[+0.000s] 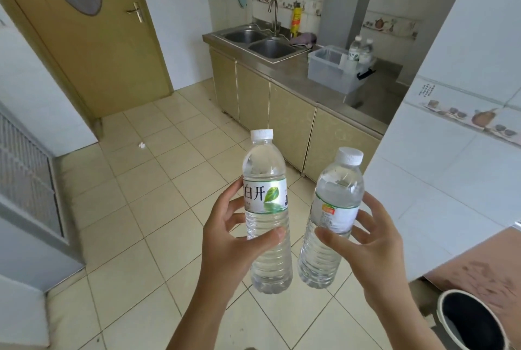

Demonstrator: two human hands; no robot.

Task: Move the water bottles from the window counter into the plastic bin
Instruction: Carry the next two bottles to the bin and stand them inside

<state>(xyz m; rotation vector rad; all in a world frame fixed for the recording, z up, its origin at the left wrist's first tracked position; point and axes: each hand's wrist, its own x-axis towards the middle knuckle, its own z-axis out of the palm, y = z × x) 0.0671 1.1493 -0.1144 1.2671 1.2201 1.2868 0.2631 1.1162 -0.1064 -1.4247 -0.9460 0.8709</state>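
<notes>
My left hand (225, 239) grips a clear water bottle (266, 203) with a white cap and a green-leaf label, held upright over the tiled floor. In my right hand (375, 248) is a second clear bottle (332, 217), tilted slightly right, its label showing an orange patch. Far ahead on the steel counter stands the translucent plastic bin (327, 70). Two more water bottles (361, 49) stand upright in the bin's right end or just behind it; I cannot tell which.
A double steel sink (260, 41) with a tap is left of the bin, above beige cabinets (282, 107). A white tiled wall (456, 113) juts in on the right. A dark round bin (470, 321) sits low right; a brown door (93, 39) stands left.
</notes>
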